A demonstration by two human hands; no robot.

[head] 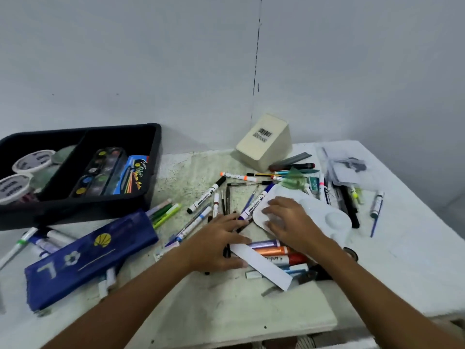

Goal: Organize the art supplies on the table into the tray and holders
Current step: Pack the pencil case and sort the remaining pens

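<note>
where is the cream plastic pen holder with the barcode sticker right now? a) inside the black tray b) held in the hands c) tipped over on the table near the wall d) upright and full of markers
c: the cream plastic pen holder lies tipped on the table by the wall, barcoded base up, outside the black tray.

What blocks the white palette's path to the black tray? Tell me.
Nothing upright. Scattered markers lie flat on the table between the white palette, under the right hand, and the black tray; lifting it clears them.
</note>
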